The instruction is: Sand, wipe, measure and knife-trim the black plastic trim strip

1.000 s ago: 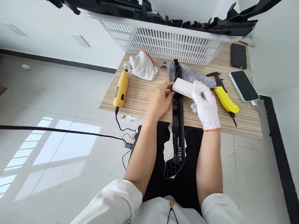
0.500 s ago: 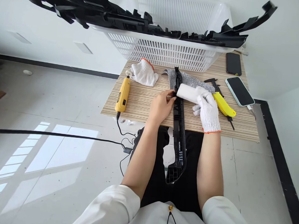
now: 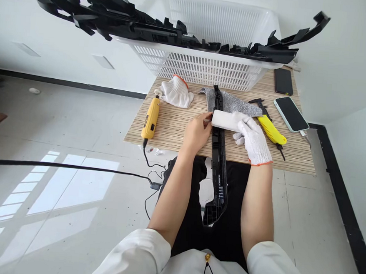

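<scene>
Black strip, lying lengthwise from the bench out past its near edge, over the dark trousers; its far end rests on a grey cloth, its bent, ribbed near end between the knees. Left hand, bare, thumb and fingers drawn narrow on the strip's left edge; right hand, in a white knitted glove with an orange hem, closed around the right end of a white block; the block lies crosswise over the strip, its left end beside the left fingertips. Right of the gloved hand, a yellow knife and a black caliper; farther right, a phone with a cable at its near end, and a dark device beyond it. At left, a yellow rotary tool, its cord running off the near edge; beside its tip, a spare glove. At the back, a white basket; long black parts lie across its rim, overhanging both sides.
</scene>
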Demonstrator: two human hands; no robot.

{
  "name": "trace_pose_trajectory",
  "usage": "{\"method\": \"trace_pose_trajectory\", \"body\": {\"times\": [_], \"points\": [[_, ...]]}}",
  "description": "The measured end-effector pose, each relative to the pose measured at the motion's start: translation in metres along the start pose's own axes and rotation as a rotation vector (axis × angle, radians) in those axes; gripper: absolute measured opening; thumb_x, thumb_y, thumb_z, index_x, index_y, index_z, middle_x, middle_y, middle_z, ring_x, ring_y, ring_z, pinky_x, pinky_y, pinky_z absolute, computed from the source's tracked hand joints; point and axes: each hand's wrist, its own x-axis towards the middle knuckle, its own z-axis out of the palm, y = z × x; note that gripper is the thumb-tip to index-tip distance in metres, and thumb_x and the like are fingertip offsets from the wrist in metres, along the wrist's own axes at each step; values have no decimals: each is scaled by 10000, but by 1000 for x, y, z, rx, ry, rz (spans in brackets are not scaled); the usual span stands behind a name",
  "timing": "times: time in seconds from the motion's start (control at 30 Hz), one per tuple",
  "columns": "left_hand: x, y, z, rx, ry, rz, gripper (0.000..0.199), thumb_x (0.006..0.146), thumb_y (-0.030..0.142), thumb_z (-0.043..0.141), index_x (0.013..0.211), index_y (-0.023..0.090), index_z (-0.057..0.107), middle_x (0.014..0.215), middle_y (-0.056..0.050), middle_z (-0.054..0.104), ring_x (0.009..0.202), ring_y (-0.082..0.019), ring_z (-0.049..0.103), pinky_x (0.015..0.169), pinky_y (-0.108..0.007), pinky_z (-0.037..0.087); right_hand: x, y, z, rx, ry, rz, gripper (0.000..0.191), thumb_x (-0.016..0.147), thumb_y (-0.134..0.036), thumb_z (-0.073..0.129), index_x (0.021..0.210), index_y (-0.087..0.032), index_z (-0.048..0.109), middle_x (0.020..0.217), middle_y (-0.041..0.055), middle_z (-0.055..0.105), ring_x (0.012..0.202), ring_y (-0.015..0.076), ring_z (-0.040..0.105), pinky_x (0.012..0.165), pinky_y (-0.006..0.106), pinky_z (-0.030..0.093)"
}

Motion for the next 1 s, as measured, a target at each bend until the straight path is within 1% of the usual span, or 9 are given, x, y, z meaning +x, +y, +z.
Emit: {"method": "trace_pose_trajectory", "body": {"times": [0.2,0.37,0.5,0.57,0.7,0.77,0.8,0.93,1.0], "points": [[0,-1,0,14,2,0,368,882,155,581,1239,188,667,1145,-60,737,886,-201,685,841,-340,525,1,-2,0,-22,-25,-7,427,872,-422,598,1252,-237,663,1053,59,686,550,58,569,410,153,439],[-1,1,0,18,3,-12,325,901,206,601,1217,206,673,1118,-57,743,903,-202,692,843,-333,519,1,-3,1,-6,-1,14,461,866,-437,606,1279,-237,648,1076,67,685,540,55,564,400,153,427],[0,0,1,18,10,-7,321,900,211,603,1213,195,674,1121,-61,743,899,-201,693,849,-336,518,0,-3,-2,-23,2,33,471,873,-462,597,1284,-238,645,918,38,688,530,65,564,407,157,420],[0,-1,1,11,4,2,326,899,199,595,1216,193,672,1124,-59,743,897,-201,691,842,-337,518,0,-4,-4,-13,-34,51,478,872,-463,608,1291,-236,641,870,26,676,536,71,567,425,170,432],[0,-1,1,-10,0,-7,331,912,228,588,1232,184,663,1142,-69,739,891,-203,691,841,-347,524,2,-3,-5,133,1,33,636,789,-413,729,1377,-265,536,911,4,663,645,99,627,491,200,467],[0,-1,0,-11,-5,-14,330,915,235,586,1232,186,663,1141,-68,739,894,-203,693,844,-345,526,4,-2,-4,189,8,3,653,744,-395,782,1334,-273,529,875,-13,649,658,105,625,490,205,448],[-1,-1,0,-9,-7,-14,327,915,235,587,1229,188,665,1137,-66,740,894,-202,696,844,-342,526,4,-2,-4,222,4,-6,606,742,-401,789,1280,-269,544,816,-28,626,613,96,595,468,199,414],[0,0,0,4,-5,-10,318,910,230,599,1218,201,673,1116,-56,745,881,-196,701,842,-333,524,5,-2,0,347,26,-14,372,805,-438,737,1062,-230,566,615,-87,453,437,47,383,393,171,247],[0,0,0,4,-2,-9,319,908,226,602,1219,198,673,1118,-56,746,874,-196,699,845,-336,524,5,-1,4,302,93,8,350,798,-418,744,1019,-209,573,625,-68,488,441,52,398,377,179,262]]}}
